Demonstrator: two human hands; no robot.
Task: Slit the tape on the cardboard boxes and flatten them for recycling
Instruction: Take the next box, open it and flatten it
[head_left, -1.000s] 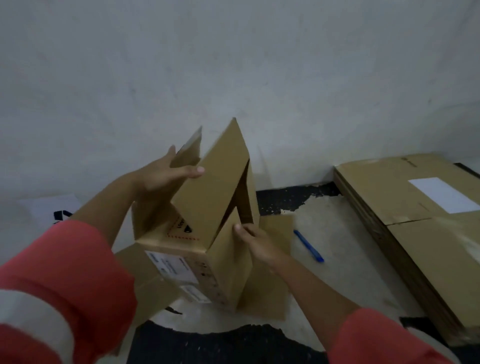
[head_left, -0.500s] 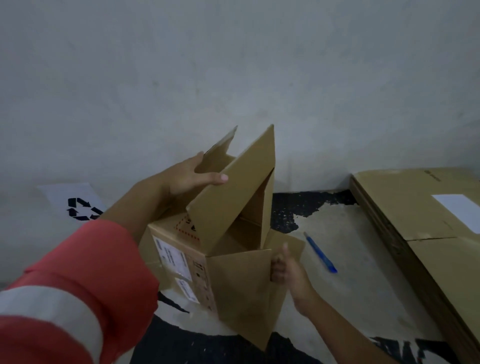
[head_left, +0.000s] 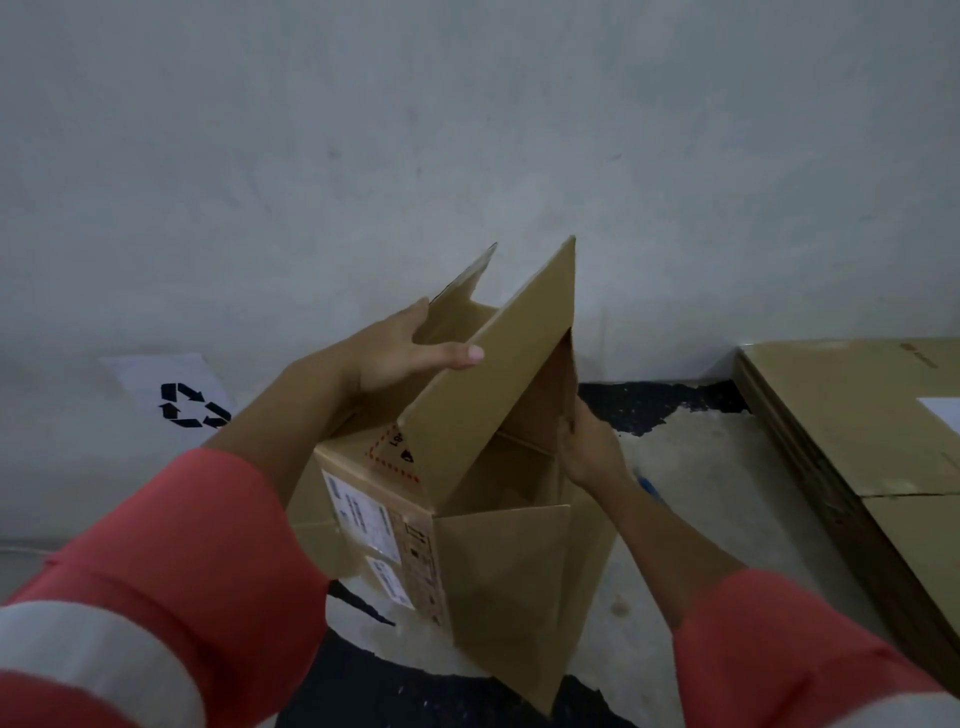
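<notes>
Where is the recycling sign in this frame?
Head view, left side: the recycling sign sits low against the wall, left of the open box.

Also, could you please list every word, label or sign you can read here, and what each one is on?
White sheet on the left: black recycling-arrows sign, no words.
White labels on the cardboard box: print too blurred to read.
Red dashed mark on its flap: characters unreadable.
Flattened cardboard stack: small print too small; white label shows nothing legible.
</notes>
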